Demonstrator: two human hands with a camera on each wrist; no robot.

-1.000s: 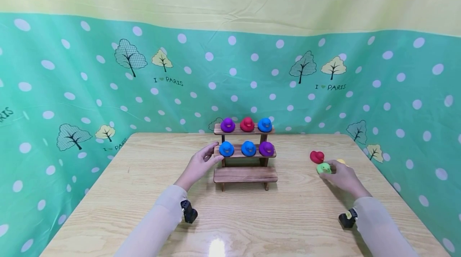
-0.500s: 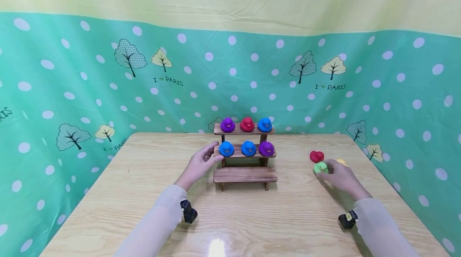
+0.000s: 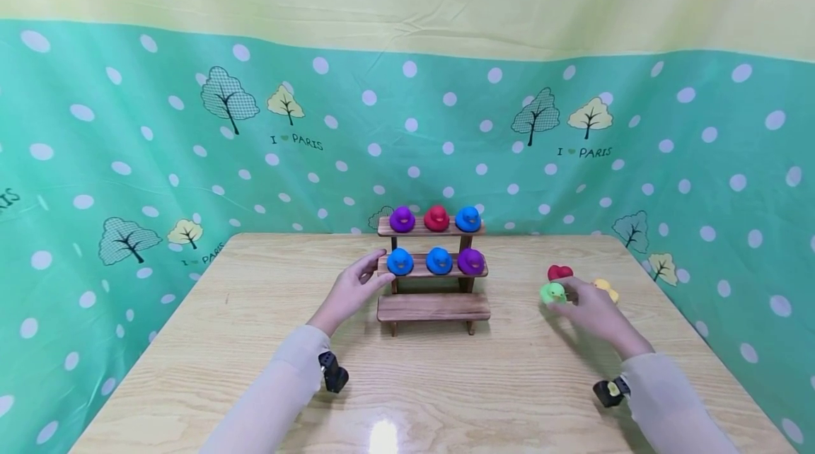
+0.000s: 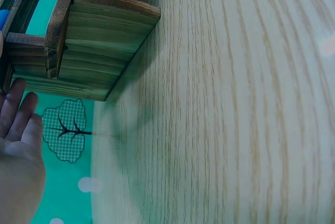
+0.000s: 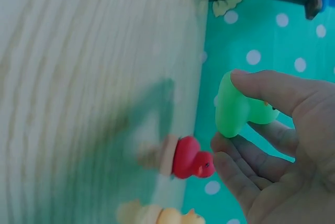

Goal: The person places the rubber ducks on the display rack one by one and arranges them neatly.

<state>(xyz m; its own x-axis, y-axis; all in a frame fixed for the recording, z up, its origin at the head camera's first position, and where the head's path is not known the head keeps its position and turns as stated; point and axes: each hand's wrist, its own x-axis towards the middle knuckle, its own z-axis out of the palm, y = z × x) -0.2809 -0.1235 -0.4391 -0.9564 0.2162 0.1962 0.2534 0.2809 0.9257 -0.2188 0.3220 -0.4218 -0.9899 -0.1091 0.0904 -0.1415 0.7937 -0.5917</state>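
Observation:
My right hand (image 3: 593, 310) pinches a green rubber duck (image 3: 552, 293) between thumb and fingers. In the right wrist view the green duck (image 5: 233, 108) is held off the table. A red rubber duck (image 3: 559, 272) stands just behind this hand, and a yellow rubber duck (image 3: 605, 289) is to its right. My left hand (image 3: 349, 293) is at the left end of the wooden three-tier stand (image 3: 434, 307), fingers fairly straight, thumb close to a blue duck (image 3: 400, 262) on the middle tier. Whether it touches the stand is hard to tell.
The middle tier also bears another blue duck (image 3: 439, 261) and a purple duck (image 3: 471, 262). On the top tier sit a purple duck (image 3: 402, 219), a red duck (image 3: 436, 218) and a blue duck (image 3: 467, 218). A printed curtain (image 3: 305, 157) surrounds the wooden table (image 3: 484, 383).
My right hand has moved left with the green duck, uncovering more of the yellow duck and partly covering the loose red one. My left hand has stayed in place.

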